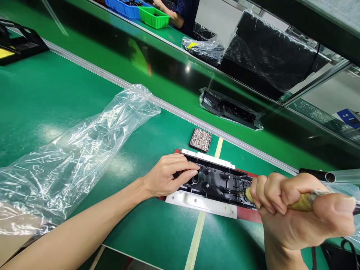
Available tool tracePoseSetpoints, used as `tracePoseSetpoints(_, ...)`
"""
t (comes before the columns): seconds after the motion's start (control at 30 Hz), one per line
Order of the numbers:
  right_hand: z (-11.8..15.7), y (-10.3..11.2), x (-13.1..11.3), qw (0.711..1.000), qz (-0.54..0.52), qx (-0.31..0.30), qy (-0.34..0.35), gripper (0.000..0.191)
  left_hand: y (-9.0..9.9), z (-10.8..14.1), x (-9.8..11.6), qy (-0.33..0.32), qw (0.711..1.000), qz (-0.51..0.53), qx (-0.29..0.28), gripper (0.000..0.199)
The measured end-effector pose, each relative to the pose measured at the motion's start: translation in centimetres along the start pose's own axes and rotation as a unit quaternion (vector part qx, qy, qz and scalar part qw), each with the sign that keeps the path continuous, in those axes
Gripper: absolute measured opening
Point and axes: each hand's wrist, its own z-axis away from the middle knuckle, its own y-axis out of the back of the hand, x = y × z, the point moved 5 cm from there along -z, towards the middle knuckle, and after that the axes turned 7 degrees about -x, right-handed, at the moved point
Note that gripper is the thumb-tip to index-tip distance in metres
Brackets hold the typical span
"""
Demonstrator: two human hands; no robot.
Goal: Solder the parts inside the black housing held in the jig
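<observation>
A long black plastic housing [215, 182] lies in a white fixture [201, 202] on a red base. Over the housing's left end is my left hand [171, 174], its thumb and index finger close together near a round post; whether anything small is between them is too small to tell. My right hand [292, 206] is wrapped round the yellowish handle of a tool [300, 202]. The tool's thin tip points left and down into the right part of the housing. Just behind the fixture sits a small black tray [200, 140] full of small metal parts.
A clear plastic bag [92, 150] covers the left of the green table. Behind the metal rail lies a bagged black part [230, 108]. Green [154, 17] and blue bins stand at the back, beside a person's arm. A black tube [316, 175] lies at right.
</observation>
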Motion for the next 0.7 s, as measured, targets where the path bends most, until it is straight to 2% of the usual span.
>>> tracePoseSetpoints(0.7,-0.22,-0.1,-0.05,1.0,-0.007,-0.006,0.006,0.056,0.03,-0.01,0.08,-0.002,1.0,0.004,-0.005,0.015)
